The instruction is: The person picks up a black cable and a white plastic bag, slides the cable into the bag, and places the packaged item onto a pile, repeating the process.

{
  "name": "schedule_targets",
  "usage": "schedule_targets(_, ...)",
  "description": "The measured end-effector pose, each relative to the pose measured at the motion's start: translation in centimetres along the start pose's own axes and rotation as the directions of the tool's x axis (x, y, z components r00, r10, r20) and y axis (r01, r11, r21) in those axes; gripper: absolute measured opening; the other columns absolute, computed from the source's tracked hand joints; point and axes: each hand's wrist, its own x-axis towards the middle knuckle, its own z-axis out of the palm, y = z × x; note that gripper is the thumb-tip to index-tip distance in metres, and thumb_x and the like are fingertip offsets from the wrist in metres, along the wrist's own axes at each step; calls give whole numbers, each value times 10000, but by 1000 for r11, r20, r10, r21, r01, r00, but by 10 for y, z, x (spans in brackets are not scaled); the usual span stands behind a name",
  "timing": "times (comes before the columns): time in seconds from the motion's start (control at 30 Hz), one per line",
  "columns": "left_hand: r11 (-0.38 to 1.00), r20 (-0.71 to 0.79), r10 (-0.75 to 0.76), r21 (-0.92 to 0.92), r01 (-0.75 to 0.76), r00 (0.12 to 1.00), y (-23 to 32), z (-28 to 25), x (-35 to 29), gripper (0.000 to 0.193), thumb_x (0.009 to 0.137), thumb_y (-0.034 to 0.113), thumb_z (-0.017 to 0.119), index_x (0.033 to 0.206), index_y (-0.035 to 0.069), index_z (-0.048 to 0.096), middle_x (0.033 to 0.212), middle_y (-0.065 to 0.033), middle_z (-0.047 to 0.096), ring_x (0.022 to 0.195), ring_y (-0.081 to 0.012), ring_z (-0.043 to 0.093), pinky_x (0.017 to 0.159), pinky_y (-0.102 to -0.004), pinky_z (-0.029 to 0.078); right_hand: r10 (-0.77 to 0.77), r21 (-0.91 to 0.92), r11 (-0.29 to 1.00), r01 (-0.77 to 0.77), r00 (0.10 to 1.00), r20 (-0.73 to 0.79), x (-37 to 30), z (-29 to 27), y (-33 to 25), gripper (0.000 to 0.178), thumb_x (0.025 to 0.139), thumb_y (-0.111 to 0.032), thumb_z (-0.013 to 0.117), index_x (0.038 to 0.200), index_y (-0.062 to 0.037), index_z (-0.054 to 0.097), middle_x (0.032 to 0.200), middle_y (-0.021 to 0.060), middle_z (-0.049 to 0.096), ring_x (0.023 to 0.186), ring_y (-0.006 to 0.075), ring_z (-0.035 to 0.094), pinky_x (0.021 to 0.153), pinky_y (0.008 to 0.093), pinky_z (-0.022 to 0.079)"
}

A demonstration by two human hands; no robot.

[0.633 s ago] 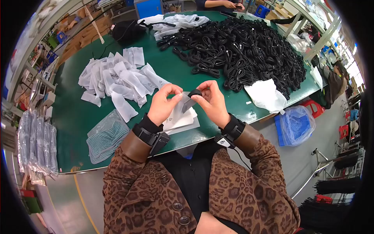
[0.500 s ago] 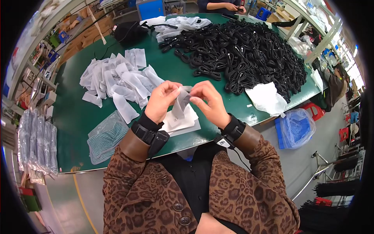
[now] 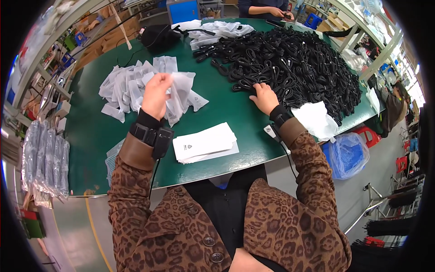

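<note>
My left hand (image 3: pixel 156 96) pinches the edge of a translucent white bag (image 3: pixel 182 88), holding it over the near right side of a heap of similar bags (image 3: pixel 129 88). Whether the held bag contains anything, I cannot tell. At the near left edge of a big pile of coiled black cables (image 3: pixel 294 68), my right hand (image 3: pixel 266 99) reaches with thumb and fingers apart and nothing visible between them. Between my forearms, close to the table's front edge, lies a stack of flat white bags (image 3: pixel 206 143) with small printed marks.
The green table (image 3: pixel 131 170) also bears a crumpled white bag (image 3: pixel 313 120) at right and more white bags (image 3: pixel 222 31) at the far side. A blue bin with clear lining (image 3: pixel 346 156) stands at right. Wrapped packs (image 3: pixel 43 158) hang at left. Across the table, another person's hands (image 3: pixel 283 13) show.
My hands have parted. The left carried the white bag leftward to the bag heap; the right let go of it and moved out to the cables. The white stack is now uncovered.
</note>
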Motion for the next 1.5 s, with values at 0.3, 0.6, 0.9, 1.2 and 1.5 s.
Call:
schedule_targets(0.3,732,-268,517,630,-258,813,-26,-64,22,283,938,252,609,1128,42,599,987,-12,639,917,-118,588,768,-298,488,20,-138,990,7,981,192,-21,13,-17,316,805,-194,677,1033,2,580,838,154,638,802,337,649,690,432,532)
schedule_targets(0.6,529,434,297,667,-525,850,-89,85,-111,130,807,96,685,894,27,616,861,-118,587,768,-297,607,701,-378,495,178,627,678,-384,913,367,-45,-47,-88,307,899,-187,622,1107,33,577,779,162,655,683,303,635,645,369,501)
schedule_targets(0.9,478,379,186,771,-421,906,-110,93,-108,116,814,102,668,812,18,587,835,-137,587,787,-358,583,698,-428,477,98,581,804,-128,992,84,-84,-68,-103,297,883,-169,658,1117,-1,585,904,182,653,775,356,631,678,389,505)
schedule_targets(1.2,719,247,62,661,-215,967,-108,87,-103,51,871,33,604,854,-11,582,761,-103,598,649,-195,607,615,-323,479,-2,532,847,7,1000,-11,-101,-80,-108,333,855,-109,680,1165,-28,589,901,143,624,765,324,617,670,362,499)
schedule_targets(1.5,827,264,56,528,-193,963,-91,87,-107,54,856,6,587,865,-10,536,796,-131,551,684,-319,580,641,-368,478,-207,392,896,208,977,-46,-100,-82,-104,348,830,-143,694,1149,-45,594,798,100,552,684,297,580,608,393,482)
